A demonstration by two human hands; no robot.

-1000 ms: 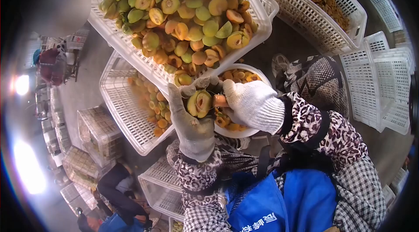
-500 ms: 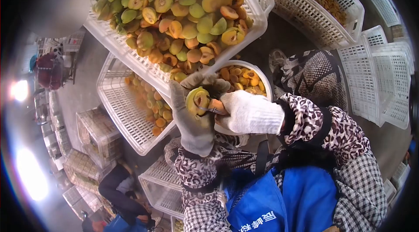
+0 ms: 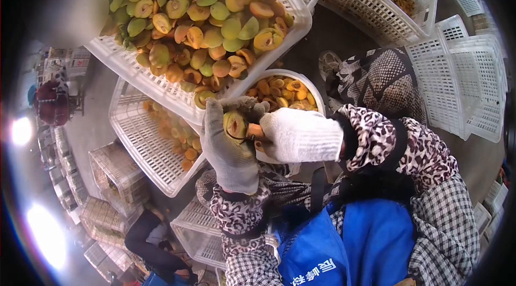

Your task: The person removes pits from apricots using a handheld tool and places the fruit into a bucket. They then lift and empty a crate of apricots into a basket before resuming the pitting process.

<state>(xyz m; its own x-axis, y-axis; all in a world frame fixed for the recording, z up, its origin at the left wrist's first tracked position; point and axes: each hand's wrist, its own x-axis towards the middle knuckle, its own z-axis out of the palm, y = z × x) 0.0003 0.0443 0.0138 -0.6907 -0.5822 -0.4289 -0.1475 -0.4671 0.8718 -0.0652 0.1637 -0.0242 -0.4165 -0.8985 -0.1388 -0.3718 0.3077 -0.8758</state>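
My left hand (image 3: 230,149), in a grey, stained glove, is closed around a greenish apricot half (image 3: 235,125), cut face turned towards my right hand. My right hand (image 3: 303,135), gloved in white knit, grips a small pitting tool (image 3: 255,130) by its orange-brown handle. The tool's thin curved metal end meets the cut face beside the brown centre. Just beyond my hands, a white crate (image 3: 144,88) is heaped with green and orange apricot halves, many with stones showing. A round white tub (image 3: 318,97) of orange apricot pieces stands close behind my right hand.
A lower white crate (image 3: 126,119) holds orange halves at the left. Another crate (image 3: 371,14) at top right contains darker orange pieces. Empty-looking crates (image 3: 457,87) are stacked at right. Another person (image 3: 153,240) sits at lower left; one more (image 3: 52,100) is farther back.
The view has shifted slightly, so the crates sit further left. The tool's metal end has moved at the apricot's cut face; both hands keep their grips.
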